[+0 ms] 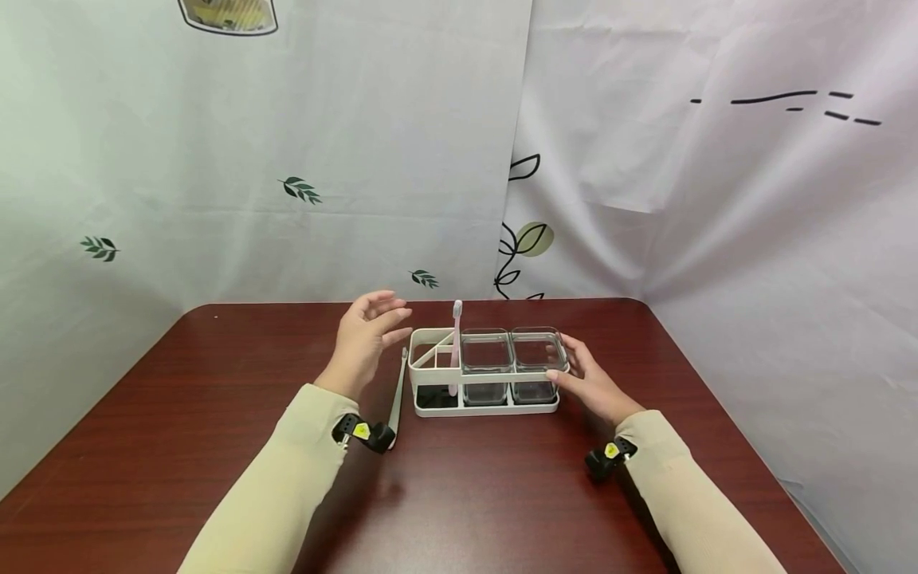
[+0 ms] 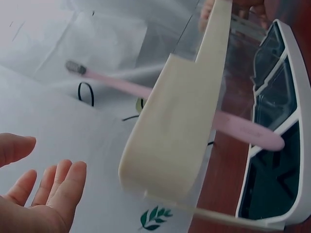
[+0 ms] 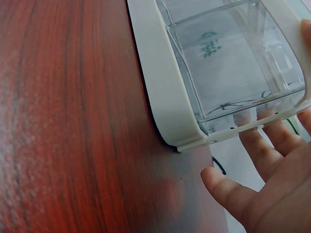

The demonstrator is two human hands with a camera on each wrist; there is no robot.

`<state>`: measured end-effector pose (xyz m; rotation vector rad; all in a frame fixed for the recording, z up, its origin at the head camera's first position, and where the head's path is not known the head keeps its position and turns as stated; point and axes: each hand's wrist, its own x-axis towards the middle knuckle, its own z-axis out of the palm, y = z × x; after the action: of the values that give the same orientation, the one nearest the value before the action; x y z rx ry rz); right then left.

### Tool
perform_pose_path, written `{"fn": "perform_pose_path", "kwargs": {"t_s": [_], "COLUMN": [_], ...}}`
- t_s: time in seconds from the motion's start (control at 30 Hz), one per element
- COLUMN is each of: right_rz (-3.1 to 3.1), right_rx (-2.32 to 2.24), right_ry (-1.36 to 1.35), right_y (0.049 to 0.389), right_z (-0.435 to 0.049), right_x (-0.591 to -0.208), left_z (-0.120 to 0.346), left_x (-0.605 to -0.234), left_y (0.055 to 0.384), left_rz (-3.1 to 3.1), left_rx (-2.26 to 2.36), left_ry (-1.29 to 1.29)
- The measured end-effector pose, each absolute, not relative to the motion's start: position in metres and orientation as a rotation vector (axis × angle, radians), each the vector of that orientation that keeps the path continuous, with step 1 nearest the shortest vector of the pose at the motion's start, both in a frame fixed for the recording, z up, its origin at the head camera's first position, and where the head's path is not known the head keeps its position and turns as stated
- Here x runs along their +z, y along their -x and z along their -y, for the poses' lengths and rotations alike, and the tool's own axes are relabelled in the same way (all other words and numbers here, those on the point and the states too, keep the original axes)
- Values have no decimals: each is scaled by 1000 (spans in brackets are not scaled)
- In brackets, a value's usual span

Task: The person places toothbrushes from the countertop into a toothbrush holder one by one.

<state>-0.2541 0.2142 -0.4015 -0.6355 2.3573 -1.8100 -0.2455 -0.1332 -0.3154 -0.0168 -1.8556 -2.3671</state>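
Note:
A cream-white toothbrush holder (image 1: 437,410) with an upper frame and a lower tray stands on the table. Two clear square cups (image 1: 486,351) sit in its middle and right sections. A pink toothbrush (image 1: 457,335) stands upright in the divided left section, its handle reaching the dark tray bottom. My right hand (image 1: 591,383) grips the holder's right end, thumb at the front rim and fingers behind. My left hand (image 1: 362,339) is raised beside the left end, fingers loosely spread and holding nothing. Below it, a white toothbrush (image 1: 398,402) lies along the holder's left side.
The dark red-brown wooden table (image 1: 473,502) has rounded far corners. A pale curtain (image 1: 402,143) printed with leaves hangs behind it and along the sides. Both wrists carry small black cameras on straps.

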Motion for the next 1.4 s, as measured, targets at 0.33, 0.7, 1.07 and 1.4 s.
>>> {"fn": "perform_pose_path", "kwargs": {"t_s": [0.33, 0.7, 1.07, 1.4], "right_rz": [-2354, -2360, -2368, -2363], "right_rx": [-1809, -1816, -1800, -1804], "right_ry": [649, 642, 632, 618], "right_y": [254, 255, 254, 254], "right_z": [-212, -212, -213, -214], "right_x": [-400, -401, -401, -402], "left_z": [160, 182, 196, 203], "left_x": [-325, -339, -352, -363], "left_y": [250, 253, 261, 266], "left_rz": [1840, 1874, 2021, 2273], "left_rx": [-2341, -2281, -2229, -2040], "left_ry": [-115, -288, -409, -470]}}
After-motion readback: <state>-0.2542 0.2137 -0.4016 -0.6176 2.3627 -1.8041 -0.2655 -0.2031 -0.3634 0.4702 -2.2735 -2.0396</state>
